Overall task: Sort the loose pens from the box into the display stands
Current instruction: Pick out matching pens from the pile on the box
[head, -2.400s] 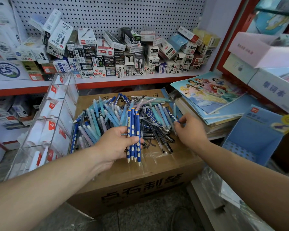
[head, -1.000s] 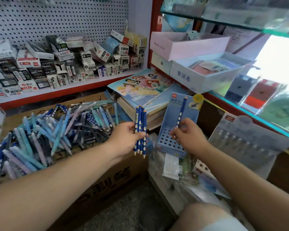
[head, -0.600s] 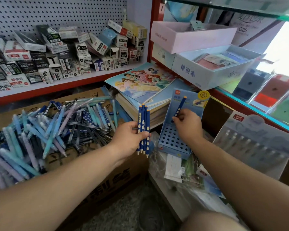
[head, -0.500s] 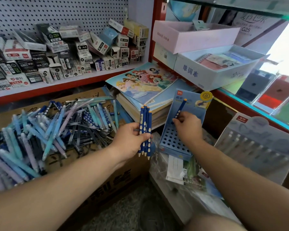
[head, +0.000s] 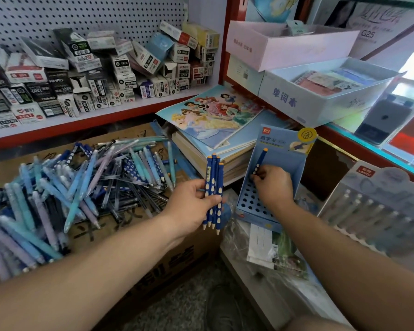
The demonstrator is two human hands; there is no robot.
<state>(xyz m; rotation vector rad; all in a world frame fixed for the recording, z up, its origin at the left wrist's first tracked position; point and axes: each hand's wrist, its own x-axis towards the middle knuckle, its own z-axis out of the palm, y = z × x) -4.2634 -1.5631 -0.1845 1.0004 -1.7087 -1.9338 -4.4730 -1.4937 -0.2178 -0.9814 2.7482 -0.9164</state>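
My left hand [head: 191,206] grips a bunch of dark blue pens [head: 213,192] with pale dots, held upright beside the stand. A light blue display stand [head: 282,154] with a perforated base leans against the shelf to the right. My right hand [head: 271,185] pinches a single dark blue pen [head: 260,161] over the stand's holes, its lower tip hidden behind my fingers. A heap of loose pens [head: 81,185] in blue, teal and lilac lies on the brown cardboard box [head: 158,268] at the left.
A stack of notebooks [head: 213,120] with a cartoon cover sits between the box and the stand. Small pen cartons [head: 101,75] crowd the back shelf. A grey packaged pen display [head: 378,211] stands at the right. Plastic-wrapped goods [head: 270,249] lie under the stand.
The view swung from the pen heap to the blue stand. My right hand carried one pen from the box and lowered it onto the stand's holes. My left hand kept its bunch.
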